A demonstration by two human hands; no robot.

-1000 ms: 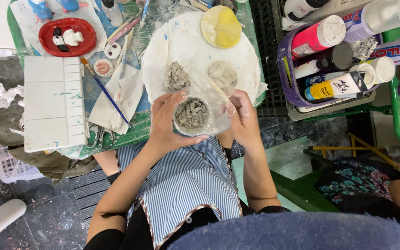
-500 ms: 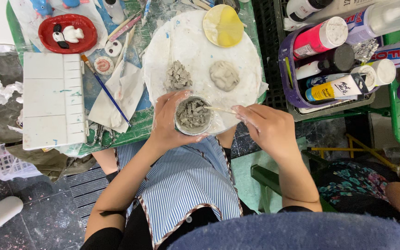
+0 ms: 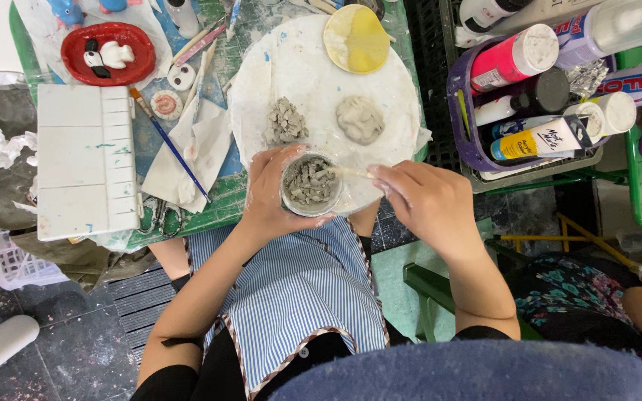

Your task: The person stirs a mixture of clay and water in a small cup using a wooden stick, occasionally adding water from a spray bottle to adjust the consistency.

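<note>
I work over a green table (image 3: 221,194) smeared with paint, with a dark speckled floor below it and my striped apron (image 3: 299,297) under my arms. The round white board (image 3: 313,70) is my landmark. At its near edge my left hand (image 3: 269,197) wraps around a small clear cup (image 3: 310,184) of grey lumps, fingers curled tight on its side. My right hand (image 3: 429,204), just right of the cup, pinches a pale stick (image 3: 347,172) whose tip sits in the lumps.

On the board lie a pile of grey crumbs (image 3: 285,121), a pale clay lump (image 3: 360,119) and, at the far rim, a disc (image 3: 356,37) half yellow, half cream.

Right of the board a purple basket (image 3: 464,141) holds paint bottles: a pink one (image 3: 513,56), a black one (image 3: 540,93) and a yellow tube (image 3: 536,139); white bottles at the top edge are cut off. Left of the board are a blue-handled brush (image 3: 172,148) on crumpled paper, a white rectangular palette (image 3: 87,160) and a red dish (image 3: 109,52) with small black and white figures.

The stick's tip is buried, so I cannot make out its shape. A blurred blue shape hides the bottom edge.
</note>
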